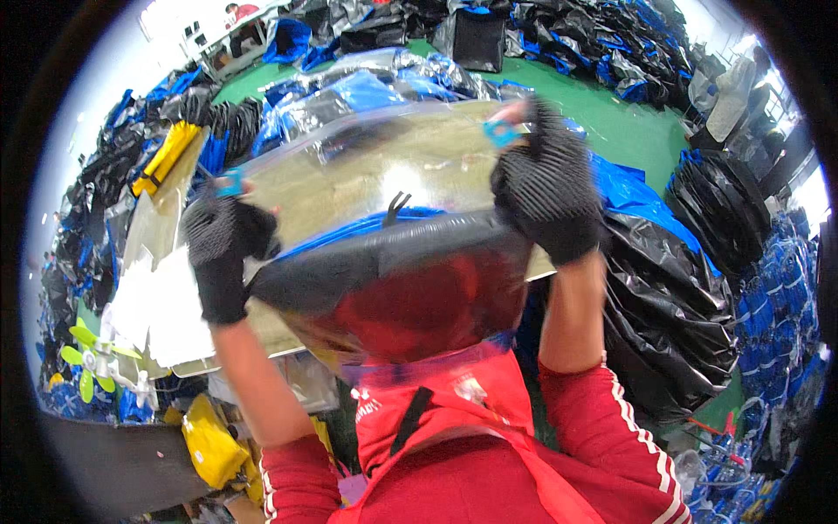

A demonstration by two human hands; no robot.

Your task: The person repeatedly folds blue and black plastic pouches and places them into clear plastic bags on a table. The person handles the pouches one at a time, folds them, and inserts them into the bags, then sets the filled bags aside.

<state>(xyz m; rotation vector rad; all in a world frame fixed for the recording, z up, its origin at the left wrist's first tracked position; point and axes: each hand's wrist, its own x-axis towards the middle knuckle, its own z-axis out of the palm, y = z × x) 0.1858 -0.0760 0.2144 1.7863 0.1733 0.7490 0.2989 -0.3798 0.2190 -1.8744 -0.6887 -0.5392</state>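
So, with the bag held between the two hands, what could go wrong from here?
The bag seems to hang only from the left hand and right hand, so if one grip slips, it could drop.
It hangs close to the apron and might catch there.
The right forearm could brush the black pile beside it.

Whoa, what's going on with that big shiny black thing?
A person in red with dark gloves is holding a shiny black bag-like thing with some blue on it. The left hand is at one side, the right hand at the other. It's stretched between them, by a table. Black and blue heaps lie around.
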